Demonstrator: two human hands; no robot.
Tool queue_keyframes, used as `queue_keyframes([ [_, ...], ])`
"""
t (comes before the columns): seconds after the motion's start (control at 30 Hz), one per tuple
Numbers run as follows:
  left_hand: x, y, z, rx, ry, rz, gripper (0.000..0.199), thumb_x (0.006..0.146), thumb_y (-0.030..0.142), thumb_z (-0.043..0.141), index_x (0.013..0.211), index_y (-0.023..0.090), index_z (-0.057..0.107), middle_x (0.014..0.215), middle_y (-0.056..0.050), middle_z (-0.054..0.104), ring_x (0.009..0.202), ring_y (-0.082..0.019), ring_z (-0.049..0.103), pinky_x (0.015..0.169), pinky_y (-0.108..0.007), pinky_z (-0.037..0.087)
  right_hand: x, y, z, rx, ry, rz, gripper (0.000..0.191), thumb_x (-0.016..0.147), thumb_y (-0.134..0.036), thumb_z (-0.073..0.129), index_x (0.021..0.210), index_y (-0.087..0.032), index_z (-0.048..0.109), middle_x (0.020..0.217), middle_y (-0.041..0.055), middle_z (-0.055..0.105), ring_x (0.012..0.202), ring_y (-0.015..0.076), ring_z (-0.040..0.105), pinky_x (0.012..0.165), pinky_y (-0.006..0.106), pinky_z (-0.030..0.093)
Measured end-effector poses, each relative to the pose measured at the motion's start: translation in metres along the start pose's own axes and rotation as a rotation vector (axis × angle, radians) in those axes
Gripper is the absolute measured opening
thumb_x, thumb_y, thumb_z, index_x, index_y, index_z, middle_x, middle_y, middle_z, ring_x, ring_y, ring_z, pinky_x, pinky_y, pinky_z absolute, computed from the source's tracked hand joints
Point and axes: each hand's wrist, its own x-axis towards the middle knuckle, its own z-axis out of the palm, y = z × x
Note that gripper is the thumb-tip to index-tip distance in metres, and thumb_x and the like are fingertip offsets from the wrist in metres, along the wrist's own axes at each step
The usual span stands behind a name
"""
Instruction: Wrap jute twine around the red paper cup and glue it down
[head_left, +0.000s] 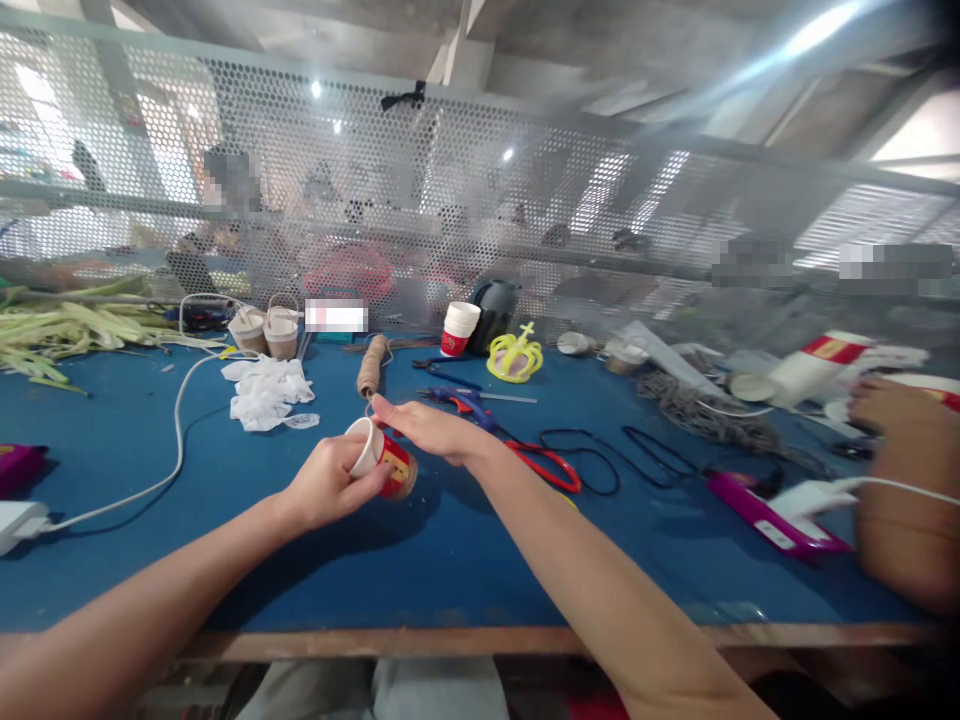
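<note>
My left hand (330,480) is wrapped round a white paper cup (365,450) with a red and gold printed band. The cup lies tilted, its mouth toward the upper left and brown twine wound about its base end. Just above it, my right hand (427,428) reaches across with thumb and fingers close together at a strand of twine (369,404). That strand leads from a spool of brown twine (371,366) lying behind the hands. The fingertips of my right hand are partly hidden and slightly blurred.
Behind stand stacked paper cups (459,328), a dark jug (495,312) and a yellow crown-shaped piece (514,356). Right of my hands lie a blue glue gun (469,405), red-handled scissors (551,468) and black cords. White gloves (270,390) lie left. Another person's arm (904,490) rests far right.
</note>
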Motion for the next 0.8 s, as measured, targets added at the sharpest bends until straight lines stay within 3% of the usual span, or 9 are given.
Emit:
queue_keyframes([
  [0.1, -0.001, 0.003, -0.001, 0.016, -0.036, 0.017, 0.029, 0.079, 0.031, 0.047, 0.057, 0.014, 0.054, 0.057, 0.001, 0.048, 0.055, -0.010, 0.038, 0.055, -0.022, 0.035, -0.002, -0.003, 0.012, 0.367, -0.039, -0.046, 0.036, 0.072, -0.051, 0.059, 0.085, -0.019, 0.070, 0.084, 0.0030, 0.069, 0.083, 0.0154, 0.060, 0.080, 0.029, 0.043],
  [0.23, -0.001, 0.007, -0.003, -0.022, -0.041, -0.072, 0.030, 0.080, 0.034, 0.046, 0.059, 0.014, 0.053, 0.054, 0.004, 0.041, 0.050, -0.008, 0.033, 0.048, -0.021, 0.029, -0.010, -0.006, 0.013, 0.586, 0.146, -0.118, 0.018, 0.062, -0.033, 0.072, 0.070, -0.017, 0.068, 0.079, 0.0012, 0.067, 0.076, 0.0104, 0.057, 0.078, 0.025, 0.042],
  [0.33, 0.003, 0.011, -0.006, -0.211, -0.057, -0.257, 0.036, 0.078, 0.042, 0.048, 0.057, 0.013, 0.051, 0.050, 0.006, 0.036, 0.046, -0.006, 0.028, 0.043, -0.020, 0.023, -0.019, -0.008, 0.007, 0.656, 0.249, -0.174, 0.017, 0.064, -0.034, 0.070, 0.066, -0.018, 0.066, 0.071, -0.0008, 0.064, 0.067, 0.0082, 0.054, 0.065, 0.022, 0.042],
  [0.47, 0.013, 0.019, -0.013, -0.531, -0.026, -0.388, 0.036, 0.072, 0.048, 0.055, 0.067, 0.012, 0.057, 0.055, 0.003, 0.049, 0.049, -0.007, 0.038, 0.048, -0.020, 0.031, -0.030, -0.009, -0.006, 0.713, 0.324, -0.187, 0.021, 0.063, -0.038, 0.070, 0.066, -0.018, 0.063, 0.062, -0.0028, 0.059, 0.052, 0.0062, 0.047, 0.049, 0.021, 0.034],
  [0.6, 0.020, 0.027, -0.013, -0.654, 0.001, -0.485, 0.036, 0.067, 0.048, 0.061, 0.064, 0.012, 0.059, 0.054, 0.003, 0.052, 0.049, -0.008, 0.041, 0.049, -0.020, 0.032, -0.033, -0.002, -0.013, 0.714, 0.412, -0.210, 0.024, 0.060, -0.039, 0.071, 0.067, -0.018, 0.063, 0.061, -0.0035, 0.056, 0.052, 0.0064, 0.045, 0.049, 0.022, 0.035],
  [0.8, 0.016, 0.024, -0.005, -0.679, -0.012, -0.512, 0.035, 0.068, 0.047, 0.061, 0.063, 0.012, 0.057, 0.052, 0.004, 0.051, 0.047, -0.006, 0.038, 0.048, -0.019, 0.029, -0.029, 0.013, -0.009, 0.694, 0.490, -0.190, 0.024, 0.059, -0.039, 0.072, 0.064, -0.018, 0.061, 0.060, -0.0030, 0.057, 0.053, 0.0066, 0.046, 0.051, 0.022, 0.036],
])
